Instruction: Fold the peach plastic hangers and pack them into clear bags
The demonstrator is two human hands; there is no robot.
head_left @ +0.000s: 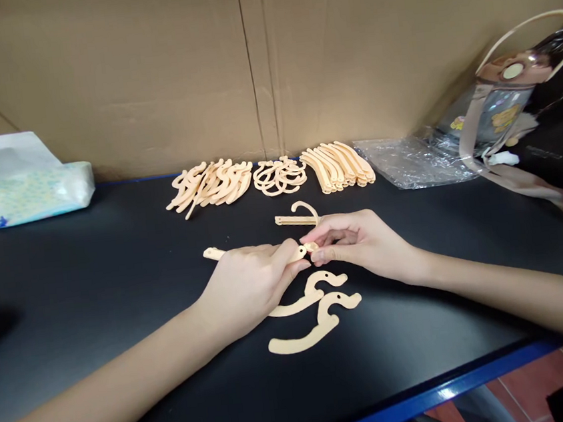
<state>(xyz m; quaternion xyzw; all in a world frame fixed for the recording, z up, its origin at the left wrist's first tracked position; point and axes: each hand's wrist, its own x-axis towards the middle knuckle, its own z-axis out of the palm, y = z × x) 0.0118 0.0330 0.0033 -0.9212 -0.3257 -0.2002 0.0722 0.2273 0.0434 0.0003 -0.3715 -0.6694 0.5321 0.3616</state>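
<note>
Two arms (148,379) angled inward: left grip (253,281) clasps beige bar (296,255), right grip (360,243) pinches piece (311,247).

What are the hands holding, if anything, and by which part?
The left hand grips a beige bar near its holed end. The right hand pinches a small pale piece; which part cannot be told.

We are seeing a left hand (253,278) and a right hand (358,243), both ungloved, with slender, tapering fingers. At eight o'clock the left forearm (161,358) is showing bare and slim; at four o'clock the right forearm (495,289) is looking equally smooth, bare and narrow-wristed.
</note>
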